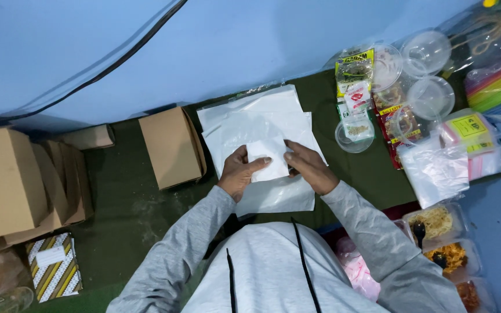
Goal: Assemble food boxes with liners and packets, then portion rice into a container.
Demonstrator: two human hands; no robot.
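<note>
My left hand (240,171) and my right hand (308,167) both pinch a small white folded paper sheet (269,157), one hand at each side edge. The sheet is held just above a stack of larger white paper sheets (256,119) lying on the dark green table (123,203). Grey sleeves cover both my arms.
A brown cardboard box (172,146) stands left of the stack; more flat boxes (13,179) lie far left. To the right are clear plastic lids and cups (430,95), seasoning packets (355,81), clear bags (436,168) and trays of food (442,237). A striped packet (53,266) lies bottom left.
</note>
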